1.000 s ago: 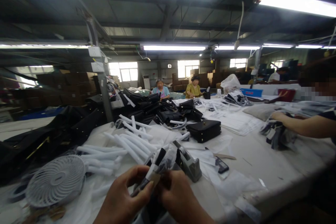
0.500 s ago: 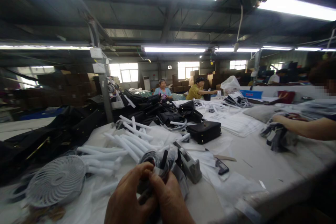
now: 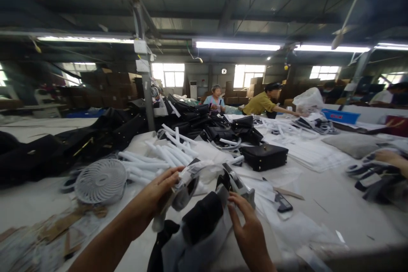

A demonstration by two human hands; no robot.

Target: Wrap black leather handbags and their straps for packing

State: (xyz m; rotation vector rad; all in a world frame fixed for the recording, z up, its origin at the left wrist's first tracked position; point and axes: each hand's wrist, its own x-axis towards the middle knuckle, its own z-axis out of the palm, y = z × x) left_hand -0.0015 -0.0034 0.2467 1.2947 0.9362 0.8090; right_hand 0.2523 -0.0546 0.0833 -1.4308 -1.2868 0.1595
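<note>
A strap wrapped in clear plastic (image 3: 204,165) arches up between my hands, low in the middle of the view. My left hand (image 3: 159,189) is closed on its left side, fingers bent round the wrapping. My right hand (image 3: 250,225) has its fingertips closed at the dark right end of the strap; the exact grip is partly hidden. Below and between the hands is a black rolled or folded piece (image 3: 204,216) with pale wrapping round it, running down out of view. Just behind the right hand lies a grey plastic tape dispenser (image 3: 245,189).
White tubes (image 3: 174,153) lie piled beyond my hands. A round white fan (image 3: 101,182) stands left. Black bags (image 3: 105,134) heap behind, with one black box-shaped bag (image 3: 264,156) nearer. A dark-handled cutter (image 3: 283,202) lies right. A co-worker's hand (image 3: 390,158) holds dark straps.
My hands have moved apart from being close together, and the strap is now spread into an arch. The black piece has come into view. The camera view has turned left.
</note>
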